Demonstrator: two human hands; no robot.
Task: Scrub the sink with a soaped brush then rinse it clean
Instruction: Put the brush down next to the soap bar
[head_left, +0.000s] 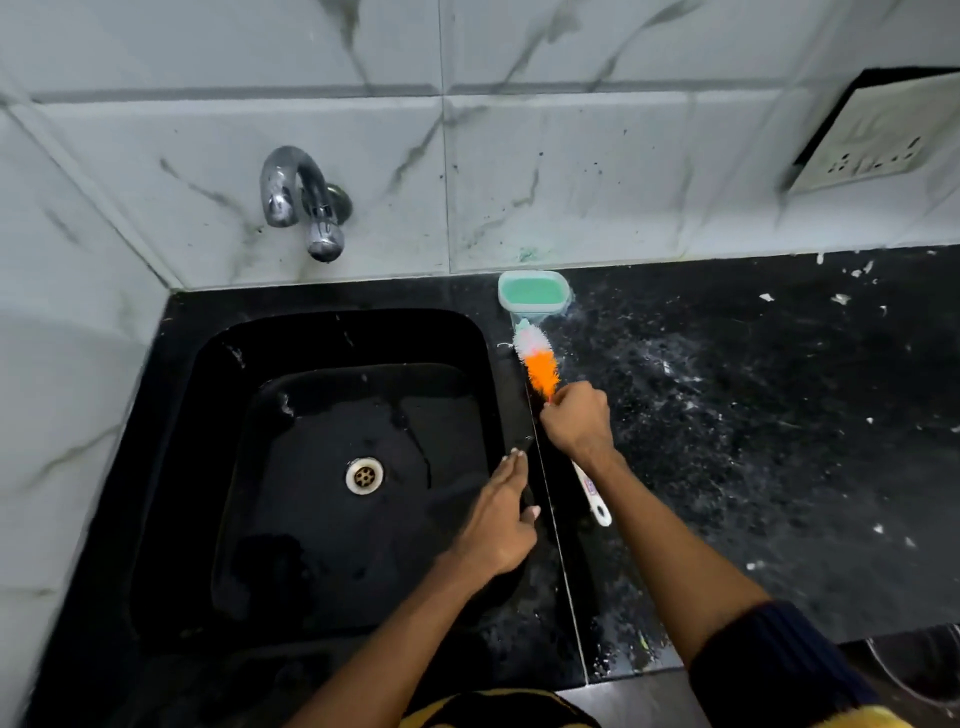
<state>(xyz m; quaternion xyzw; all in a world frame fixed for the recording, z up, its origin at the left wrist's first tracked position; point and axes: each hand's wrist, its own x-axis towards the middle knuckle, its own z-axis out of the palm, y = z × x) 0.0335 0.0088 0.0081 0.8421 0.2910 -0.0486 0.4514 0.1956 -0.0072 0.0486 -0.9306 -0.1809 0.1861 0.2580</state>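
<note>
White marble-look tiles (571, 171) cover the wall, & under them we see a black speckled counter (753, 415) w/ white specks on it. Set in the counter is a black sink (171, 467), wet at the bottom, w/ a round metal drain (364, 475) in the middle. A shiny tap (304, 200) sticks out of the wall above it. No water runs from it.

Our right hand (576, 421) has its grip closed tight round the brush (537, 364), near the bristles. The white handle end pokes out behind our wrist. The brush is over the counter, just right of the sink. Its orange & white bristles point at a small tub of green soap (532, 292) by the wall & look to touch its front.

Our left hand (501, 514) is flat & open, holding nothing, over the sink's right edge.

A wall socket (862, 150) is at top right.
</note>
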